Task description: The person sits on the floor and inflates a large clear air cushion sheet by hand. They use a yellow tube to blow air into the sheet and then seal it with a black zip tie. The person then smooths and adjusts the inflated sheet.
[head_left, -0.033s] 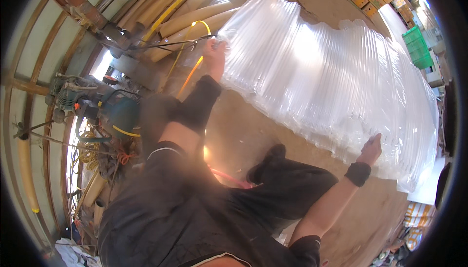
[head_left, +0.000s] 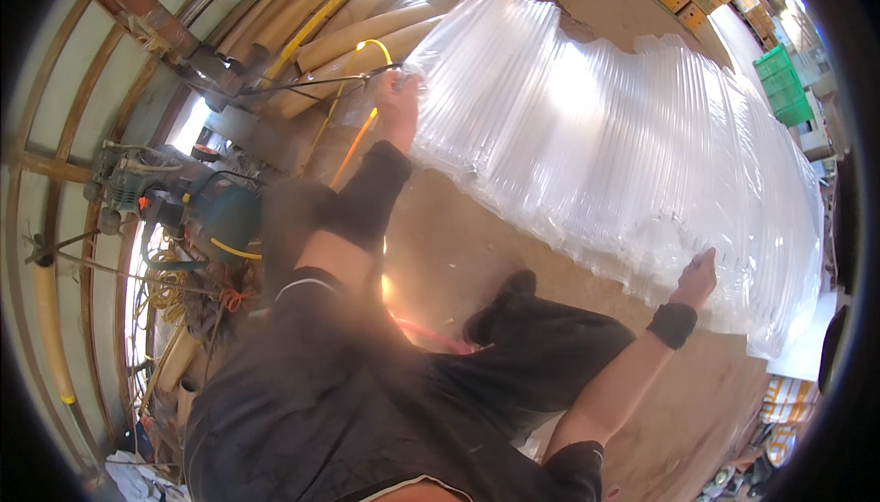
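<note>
On the brown floor (head_left: 678, 401), cardboard tubes (head_left: 367, 41) lie toward the far left corner, and clear pleated film (head_left: 596, 163) spreads from near them toward the right edge. Our left fingers (head_left: 392, 88) close on the film's left end; our right fingers (head_left: 703, 270) meet its near edge, whether gripping we cannot tell. Since the earlier frame, we see practically no change.

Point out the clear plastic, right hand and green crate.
Clear plastic (head_left: 587, 154): head view, middle of its ribbed surface.
Right hand (head_left: 698, 281): head view, middle of the hand.
Green crate (head_left: 783, 87): head view, middle of its visible side.
</note>
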Available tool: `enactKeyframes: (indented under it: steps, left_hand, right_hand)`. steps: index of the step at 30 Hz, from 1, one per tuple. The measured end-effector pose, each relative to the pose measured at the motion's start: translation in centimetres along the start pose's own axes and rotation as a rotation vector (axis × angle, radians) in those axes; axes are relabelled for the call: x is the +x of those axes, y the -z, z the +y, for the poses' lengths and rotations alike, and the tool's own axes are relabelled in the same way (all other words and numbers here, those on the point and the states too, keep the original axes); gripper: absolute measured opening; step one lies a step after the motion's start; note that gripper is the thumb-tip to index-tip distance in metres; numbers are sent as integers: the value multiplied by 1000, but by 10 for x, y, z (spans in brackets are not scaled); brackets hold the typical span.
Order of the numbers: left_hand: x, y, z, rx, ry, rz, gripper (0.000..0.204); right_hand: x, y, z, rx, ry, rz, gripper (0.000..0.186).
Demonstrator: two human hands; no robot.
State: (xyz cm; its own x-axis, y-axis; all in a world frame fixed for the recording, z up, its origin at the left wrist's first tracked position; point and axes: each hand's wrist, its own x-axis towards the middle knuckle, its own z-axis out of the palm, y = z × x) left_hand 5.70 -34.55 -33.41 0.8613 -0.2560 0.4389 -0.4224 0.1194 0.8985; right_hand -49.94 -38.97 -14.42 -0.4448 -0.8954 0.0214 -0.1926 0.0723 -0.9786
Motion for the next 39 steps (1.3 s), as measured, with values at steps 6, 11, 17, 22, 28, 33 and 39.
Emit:
enactKeyframes:
  steps: [6,11,17,22,28,33,39]
  left_hand:
    - [50,10,37,-132,10,27,21]
    - [131,32,58,-369,81,225,23]
    - [223,129,32,72,43,147,29]
    - [193,128,9,612,2,-202,42]
    - [81,21,86,577,-49,-923,48]
    - [-36,-81,184,81,204,-1396,68]
    - [-96,-133,226,116,467,-1467,100]
  right_hand:
    - [3,-2,3,22,6,13,36]
    - [2,-4,3,-22,16,-22,39]
    - [-16,-39,-5,26,145,-151,44]
    - [-22,-84,1,-176,212,-264,49]
    - [-16,-118,16,-252,178,-239,55]
    - [-31,-146,23,-271,193,-264,54]
    - [-47,-156,31,-539,213,-452,57]
